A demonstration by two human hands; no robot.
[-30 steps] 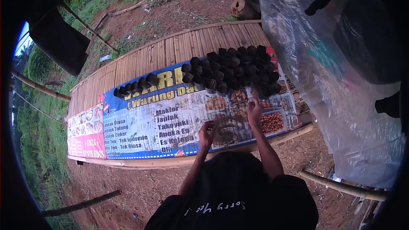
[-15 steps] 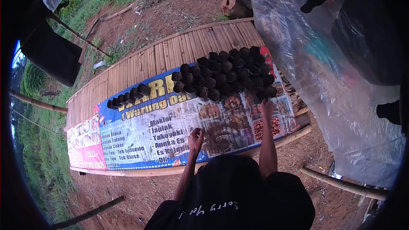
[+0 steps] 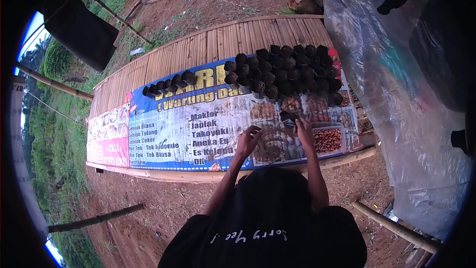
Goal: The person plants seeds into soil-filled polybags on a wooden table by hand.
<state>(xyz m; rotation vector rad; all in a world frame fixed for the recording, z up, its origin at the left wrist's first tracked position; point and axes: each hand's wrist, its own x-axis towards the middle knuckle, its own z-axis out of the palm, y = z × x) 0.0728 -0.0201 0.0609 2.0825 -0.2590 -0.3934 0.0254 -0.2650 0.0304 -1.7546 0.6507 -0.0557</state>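
Observation:
My right hand (image 3: 303,131) pinches a small black plastic planting bag (image 3: 288,119) above the banner, in front of the main cluster. The bag is tilted, with a shiny patch on its side. To its left is my left hand (image 3: 248,140), fingers loosely bent and apart, with nothing visible in them. It hovers over the banner and does not touch the bag. Beyond both hands, several dark, soil-filled planting bags (image 3: 292,74) stand packed together. A short row of similar bags (image 3: 168,84) stands farther left.
A printed menu banner (image 3: 163,139) covers most of a bamboo-slat table (image 3: 198,47). Clear plastic sheeting (image 3: 396,99) hangs on the right. Bamboo poles (image 3: 396,226) stick out near the table, and a cut log (image 3: 302,0) lies behind it on bare soil.
My right hand has drawn back from the cluster's right front edge toward my left hand, bringing a black planting bag with it. The camera view has shifted slightly.

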